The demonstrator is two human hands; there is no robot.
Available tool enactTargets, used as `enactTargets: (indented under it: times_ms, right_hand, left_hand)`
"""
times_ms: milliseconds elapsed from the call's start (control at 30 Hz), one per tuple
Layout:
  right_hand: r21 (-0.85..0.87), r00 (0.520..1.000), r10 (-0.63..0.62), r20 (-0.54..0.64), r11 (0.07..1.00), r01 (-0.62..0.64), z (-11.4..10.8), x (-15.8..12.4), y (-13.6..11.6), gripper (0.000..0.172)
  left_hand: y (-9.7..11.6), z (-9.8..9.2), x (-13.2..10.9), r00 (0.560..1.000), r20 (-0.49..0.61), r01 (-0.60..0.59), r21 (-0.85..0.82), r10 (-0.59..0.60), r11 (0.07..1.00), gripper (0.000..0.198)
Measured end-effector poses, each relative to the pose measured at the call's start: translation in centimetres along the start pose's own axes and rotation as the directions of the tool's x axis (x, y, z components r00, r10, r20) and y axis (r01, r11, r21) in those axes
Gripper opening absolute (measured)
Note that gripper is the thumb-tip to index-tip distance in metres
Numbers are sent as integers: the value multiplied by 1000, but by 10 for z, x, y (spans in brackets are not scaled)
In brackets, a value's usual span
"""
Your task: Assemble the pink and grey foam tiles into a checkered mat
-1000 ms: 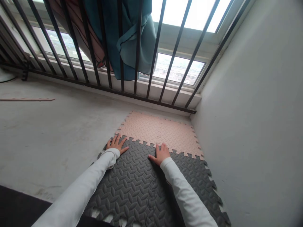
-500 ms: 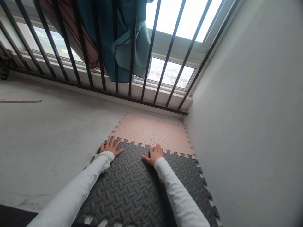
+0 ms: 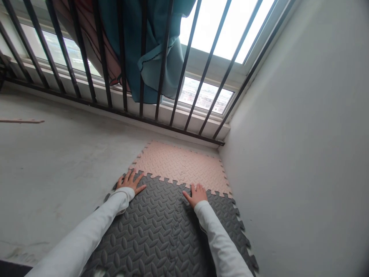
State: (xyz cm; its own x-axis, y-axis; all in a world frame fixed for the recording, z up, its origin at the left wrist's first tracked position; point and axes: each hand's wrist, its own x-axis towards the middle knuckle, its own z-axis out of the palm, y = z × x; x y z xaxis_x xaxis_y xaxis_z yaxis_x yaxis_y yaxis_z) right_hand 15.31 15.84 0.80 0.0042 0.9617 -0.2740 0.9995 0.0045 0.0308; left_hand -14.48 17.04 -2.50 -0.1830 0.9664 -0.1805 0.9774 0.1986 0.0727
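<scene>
My left hand [image 3: 129, 182] lies flat with spread fingers on the dark grey foam mat [image 3: 150, 238], just below its interlocking seam with the pale pink foam mat [image 3: 178, 163]. My right hand [image 3: 196, 194] also presses on the grey mat, its fingertips at the seam. Both hands are empty, and white sleeves cover my forearms. The pink mat's joint between two tiles lies between my hands, nearer the right one. My arms hide part of the grey mat.
A grey wall [image 3: 288, 154] runs along the mats' right side, and a concrete floor [image 3: 57, 173] spreads left. Black metal window bars [image 3: 184, 65] stand ahead, with a teal cloth [image 3: 158, 57] hanging behind them. A thin wooden strip [image 3: 20, 120] lies far left.
My right hand has slid rightward along the seam, widening the gap between my hands. The view has tilted slightly, shifting the mats lower and left in the frame.
</scene>
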Motion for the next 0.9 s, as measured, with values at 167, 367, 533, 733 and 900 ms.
enactTargets:
  times_ms: [167, 367, 533, 733, 900]
  right_hand:
    - [-6, 994, -96, 61, 995, 97, -4, -1, 13, 87]
    - [-55, 973, 200, -115, 977, -207, 9, -12, 35, 86]
    - [-22, 972, 235, -2, 972, -235, -6, -12, 55, 86]
    - [-119, 975, 220, 13, 969, -217, -7, -13, 79, 90]
    - [-113, 973, 228, 45, 968, -222, -28, -47, 74, 68]
  left_hand:
    - [0, 1, 0, 1000, -20, -4, 7, 4, 1000, 63]
    - [0, 5, 1, 999, -41, 10, 18, -9, 1000, 62]
    - [0, 4, 2, 1000, -30, 6, 33, -5, 999, 63]
    - [0, -4, -2, 1000, 5, -4, 41, 4, 999, 64]
    - [0, -2, -1, 1000, 7, 6, 37, -6, 999, 64]
